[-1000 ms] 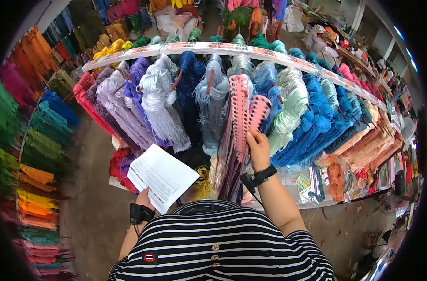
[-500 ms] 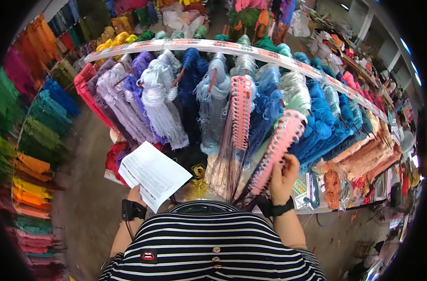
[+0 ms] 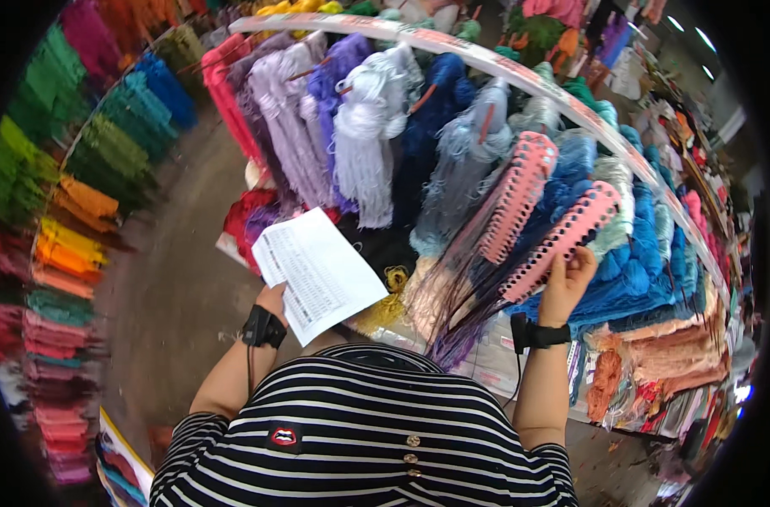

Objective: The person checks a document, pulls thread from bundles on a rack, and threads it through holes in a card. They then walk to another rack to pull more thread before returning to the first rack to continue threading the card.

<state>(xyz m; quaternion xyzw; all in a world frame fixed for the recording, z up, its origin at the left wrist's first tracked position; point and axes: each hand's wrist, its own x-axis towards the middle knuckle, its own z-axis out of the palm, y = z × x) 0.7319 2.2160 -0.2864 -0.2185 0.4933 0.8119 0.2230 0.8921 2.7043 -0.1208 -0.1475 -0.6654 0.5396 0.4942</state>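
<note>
My left hand holds a white printed sheet of paper out in front of my chest. My right hand grips the lower end of a pink perforated strip with dark threads hanging from it, tilted up to the right. A second pink perforated strip hangs just left of it on the rail. Both wrists wear black bands. Skeins of white, lilac and blue yarn hang behind the strips.
A long curved rail carries many yarn skeins from red at the left to teal and peach at the right. A second rack of green, orange, yellow and pink skeins lines the left. Bare concrete floor lies between them.
My right hand took one pink strip from the rail and pulled it down and to the right, away from the other. The paper rose slightly and my view shifted closer to the rack.
</note>
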